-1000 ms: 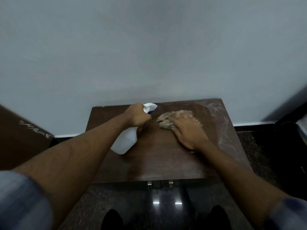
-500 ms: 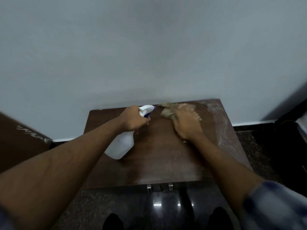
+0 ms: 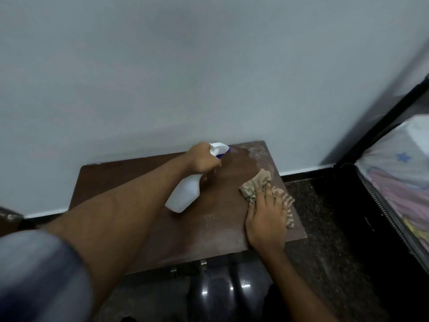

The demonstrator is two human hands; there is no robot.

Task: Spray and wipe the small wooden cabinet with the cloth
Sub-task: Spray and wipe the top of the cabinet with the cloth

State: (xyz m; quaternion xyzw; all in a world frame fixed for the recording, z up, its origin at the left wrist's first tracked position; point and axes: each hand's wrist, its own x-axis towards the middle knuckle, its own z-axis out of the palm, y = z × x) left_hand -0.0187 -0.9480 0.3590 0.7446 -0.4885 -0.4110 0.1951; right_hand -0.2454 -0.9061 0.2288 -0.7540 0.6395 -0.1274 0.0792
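The small dark wooden cabinet (image 3: 130, 182) stands against the grey wall, seen from above. My left hand (image 3: 202, 159) grips the neck of a white spray bottle (image 3: 184, 195) with a blue-tipped nozzle, tilted over the top's middle and pointing toward the far right corner. My right hand (image 3: 267, 219) lies flat on a crumpled beige striped cloth (image 3: 254, 185) near the cabinet's right edge. A dusty whitish patch (image 3: 258, 154) marks the far right corner of the top.
Two metal handles (image 3: 188, 267) show at the cabinet's front edge. An open black suitcase (image 3: 371, 205) with folded clothes sits on the dark speckled floor at the right. A brown piece of furniture (image 3: 7, 219) is at the far left.
My right hand has slid the cloth from the far middle of the top to the right edge and nearer me. The spray bottle shifted right along with my left hand.
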